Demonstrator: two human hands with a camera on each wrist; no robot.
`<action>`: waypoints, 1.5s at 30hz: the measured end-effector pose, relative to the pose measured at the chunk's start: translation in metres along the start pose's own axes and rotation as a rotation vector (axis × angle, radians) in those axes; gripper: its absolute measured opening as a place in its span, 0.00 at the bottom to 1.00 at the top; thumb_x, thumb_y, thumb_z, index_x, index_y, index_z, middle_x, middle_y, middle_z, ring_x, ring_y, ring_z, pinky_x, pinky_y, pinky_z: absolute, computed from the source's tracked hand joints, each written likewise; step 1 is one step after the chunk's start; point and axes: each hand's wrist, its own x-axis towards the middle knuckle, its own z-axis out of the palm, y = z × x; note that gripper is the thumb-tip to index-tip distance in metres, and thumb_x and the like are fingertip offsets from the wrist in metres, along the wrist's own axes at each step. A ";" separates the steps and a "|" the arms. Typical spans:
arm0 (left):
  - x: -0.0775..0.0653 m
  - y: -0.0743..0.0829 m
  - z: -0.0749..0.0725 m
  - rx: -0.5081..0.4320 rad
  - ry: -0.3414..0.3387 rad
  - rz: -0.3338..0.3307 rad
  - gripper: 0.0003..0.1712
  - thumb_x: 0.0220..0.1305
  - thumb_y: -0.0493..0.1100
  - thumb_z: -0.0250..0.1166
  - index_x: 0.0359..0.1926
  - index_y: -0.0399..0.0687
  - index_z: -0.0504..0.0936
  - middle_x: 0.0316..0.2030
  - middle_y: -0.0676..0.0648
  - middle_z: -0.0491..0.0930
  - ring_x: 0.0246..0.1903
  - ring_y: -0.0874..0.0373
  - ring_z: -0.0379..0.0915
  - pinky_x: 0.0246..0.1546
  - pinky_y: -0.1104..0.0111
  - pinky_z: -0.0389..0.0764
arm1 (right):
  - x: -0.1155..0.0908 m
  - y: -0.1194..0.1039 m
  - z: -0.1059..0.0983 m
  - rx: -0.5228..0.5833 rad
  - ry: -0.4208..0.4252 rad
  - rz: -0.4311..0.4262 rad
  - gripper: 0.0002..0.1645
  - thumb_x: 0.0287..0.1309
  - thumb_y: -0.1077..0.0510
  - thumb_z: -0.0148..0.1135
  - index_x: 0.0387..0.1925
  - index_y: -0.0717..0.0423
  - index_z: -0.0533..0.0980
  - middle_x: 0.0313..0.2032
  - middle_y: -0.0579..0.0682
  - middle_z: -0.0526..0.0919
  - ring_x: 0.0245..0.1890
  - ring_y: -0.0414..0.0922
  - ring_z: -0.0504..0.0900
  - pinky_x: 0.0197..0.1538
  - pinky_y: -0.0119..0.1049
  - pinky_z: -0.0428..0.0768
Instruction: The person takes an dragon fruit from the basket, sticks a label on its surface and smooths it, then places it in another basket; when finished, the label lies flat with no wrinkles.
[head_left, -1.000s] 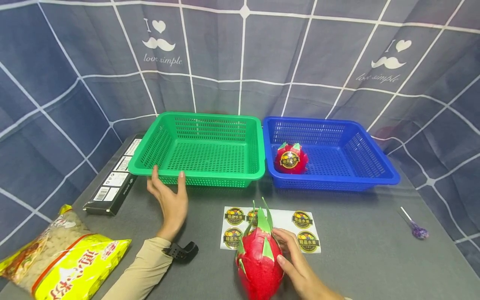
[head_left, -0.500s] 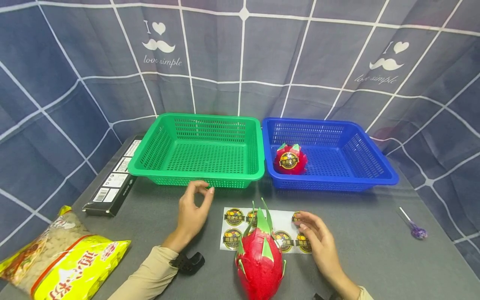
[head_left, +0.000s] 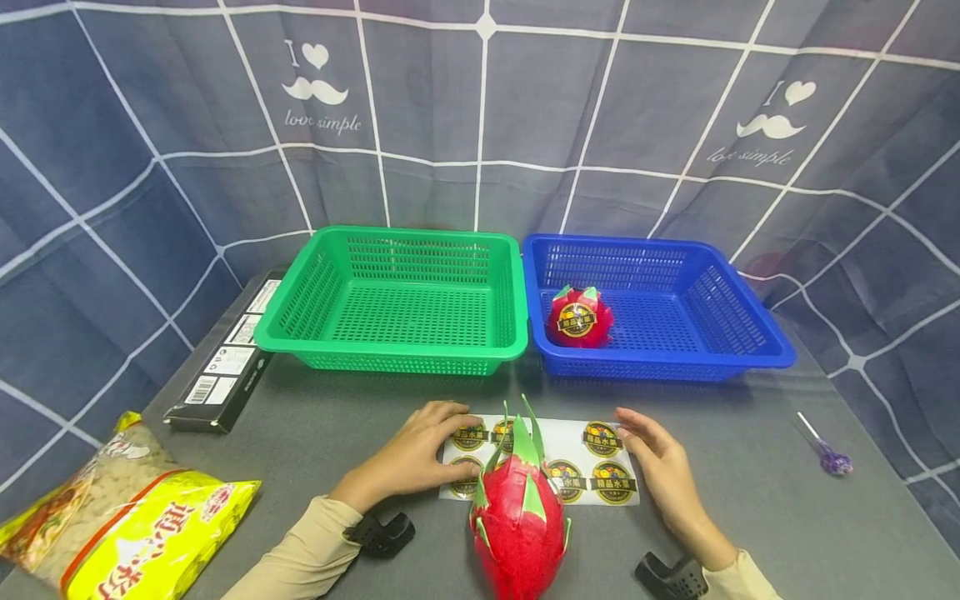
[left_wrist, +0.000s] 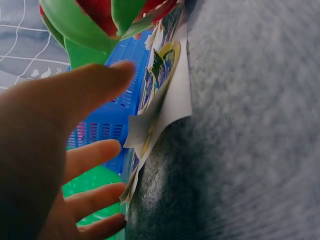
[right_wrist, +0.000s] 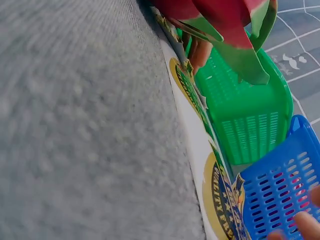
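Note:
A white sheet of round black-and-gold stickers [head_left: 557,431] lies on the grey table. My left hand [head_left: 408,457] is at its left edge, with thumb and fingers spread; in the left wrist view the fingertips come close to the sheet's curled edge. My right hand [head_left: 670,477] reaches its upper right corner with bent, loose fingers, and only some fingertips [right_wrist: 306,224] show in the right wrist view. Between the hands stands a large red dragon fruit [head_left: 519,529] with green leaves, overlapping the front of the sheet in the head view and hiding part of it.
Behind the sheet stand a green basket [head_left: 390,350] and a blue basket [head_left: 667,358], the latter holding a smaller stickered dragon fruit [head_left: 579,318]. A black box [head_left: 228,367] and a yellow food bag [head_left: 127,521] lie left, a purple lollipop [head_left: 834,458] right.
My left hand has left the green basket's rim and come down to the sheet's left edge. My right hand has let go of the large dragon fruit and moved right to the sheet's corner.

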 end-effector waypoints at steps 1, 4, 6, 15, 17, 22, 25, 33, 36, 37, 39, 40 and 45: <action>0.000 0.000 0.000 0.005 -0.017 0.003 0.35 0.46 0.62 0.65 0.56 0.55 0.72 0.59 0.46 0.68 0.60 0.50 0.59 0.60 0.49 0.60 | 0.000 0.001 0.000 -0.036 0.003 -0.007 0.19 0.59 0.64 0.53 0.52 0.66 0.71 0.45 0.39 0.79 0.39 0.26 0.75 0.42 0.17 0.72; -0.001 0.000 0.000 0.026 -0.060 0.009 0.38 0.45 0.63 0.66 0.58 0.57 0.71 0.61 0.45 0.64 0.62 0.48 0.55 0.60 0.47 0.59 | 0.000 0.003 0.000 -0.162 0.004 -0.020 0.21 0.55 0.64 0.56 0.52 0.63 0.70 0.47 0.52 0.79 0.36 0.27 0.74 0.40 0.18 0.73; -0.001 0.000 0.001 0.036 -0.076 0.014 0.39 0.44 0.63 0.66 0.58 0.58 0.70 0.62 0.45 0.62 0.63 0.47 0.54 0.60 0.47 0.58 | 0.000 0.003 0.000 -0.257 -0.001 -0.017 0.23 0.53 0.64 0.58 0.53 0.62 0.70 0.47 0.61 0.76 0.34 0.28 0.72 0.37 0.21 0.73; -0.004 -0.001 0.003 0.030 -0.077 0.015 0.39 0.44 0.62 0.66 0.58 0.59 0.70 0.63 0.45 0.61 0.64 0.46 0.52 0.61 0.46 0.57 | -0.002 0.002 0.001 -0.337 0.042 -0.057 0.25 0.49 0.65 0.62 0.52 0.62 0.70 0.45 0.61 0.76 0.32 0.29 0.70 0.33 0.22 0.73; -0.003 -0.001 0.004 0.031 -0.079 0.013 0.38 0.44 0.62 0.66 0.58 0.59 0.70 0.63 0.45 0.61 0.64 0.46 0.52 0.61 0.46 0.57 | -0.002 0.003 0.001 -0.324 0.074 -0.074 0.25 0.48 0.66 0.62 0.51 0.63 0.71 0.44 0.61 0.77 0.32 0.27 0.70 0.33 0.20 0.73; -0.003 -0.001 0.004 0.032 -0.081 0.007 0.38 0.44 0.62 0.67 0.58 0.59 0.69 0.63 0.45 0.61 0.64 0.45 0.52 0.61 0.46 0.57 | -0.002 0.004 0.001 -0.297 0.082 -0.098 0.20 0.49 0.67 0.62 0.47 0.62 0.74 0.41 0.60 0.80 0.30 0.24 0.73 0.32 0.19 0.73; -0.003 -0.001 0.004 0.025 -0.083 0.001 0.38 0.44 0.62 0.67 0.58 0.59 0.70 0.63 0.45 0.61 0.65 0.45 0.51 0.61 0.46 0.56 | -0.003 0.004 0.002 -0.299 0.047 -0.096 0.20 0.49 0.67 0.62 0.47 0.62 0.74 0.42 0.60 0.80 0.32 0.27 0.75 0.34 0.21 0.75; -0.003 -0.002 0.004 0.020 -0.083 -0.001 0.38 0.44 0.63 0.66 0.58 0.59 0.70 0.64 0.46 0.60 0.65 0.46 0.51 0.61 0.46 0.56 | -0.003 0.004 0.004 -0.377 -0.002 -0.078 0.23 0.47 0.66 0.64 0.49 0.62 0.73 0.43 0.60 0.80 0.36 0.37 0.76 0.36 0.25 0.77; -0.004 -0.002 0.004 0.016 -0.080 0.001 0.38 0.44 0.63 0.67 0.58 0.60 0.70 0.63 0.46 0.61 0.65 0.46 0.51 0.62 0.46 0.55 | -0.003 0.005 0.004 -0.394 0.010 -0.071 0.22 0.46 0.67 0.64 0.47 0.61 0.74 0.41 0.59 0.80 0.32 0.31 0.74 0.33 0.25 0.75; -0.004 -0.002 0.004 0.015 -0.079 0.002 0.38 0.44 0.63 0.67 0.58 0.60 0.70 0.63 0.46 0.61 0.65 0.46 0.51 0.62 0.46 0.55 | -0.003 0.005 0.004 -0.396 0.015 -0.068 0.22 0.46 0.67 0.64 0.46 0.60 0.74 0.41 0.58 0.81 0.30 0.30 0.73 0.32 0.25 0.75; -0.004 -0.002 0.004 0.014 -0.079 0.004 0.38 0.44 0.62 0.67 0.58 0.60 0.70 0.63 0.46 0.61 0.65 0.46 0.51 0.62 0.46 0.55 | -0.003 0.005 0.003 -0.381 0.016 -0.057 0.22 0.45 0.68 0.64 0.46 0.60 0.74 0.40 0.59 0.81 0.27 0.27 0.72 0.30 0.25 0.75; -0.004 -0.002 0.005 0.015 -0.079 0.004 0.38 0.44 0.62 0.67 0.58 0.60 0.70 0.63 0.46 0.61 0.65 0.46 0.51 0.62 0.47 0.55 | -0.003 0.005 0.003 -0.370 0.015 -0.050 0.22 0.45 0.68 0.64 0.46 0.60 0.74 0.40 0.59 0.81 0.26 0.27 0.72 0.29 0.25 0.75; -0.004 -0.002 0.005 0.012 -0.083 -0.001 0.38 0.44 0.63 0.66 0.58 0.61 0.69 0.63 0.46 0.60 0.65 0.46 0.50 0.62 0.47 0.54 | -0.003 0.004 0.004 -0.347 -0.007 -0.017 0.24 0.43 0.69 0.65 0.47 0.60 0.74 0.40 0.60 0.81 0.22 0.28 0.72 0.26 0.25 0.75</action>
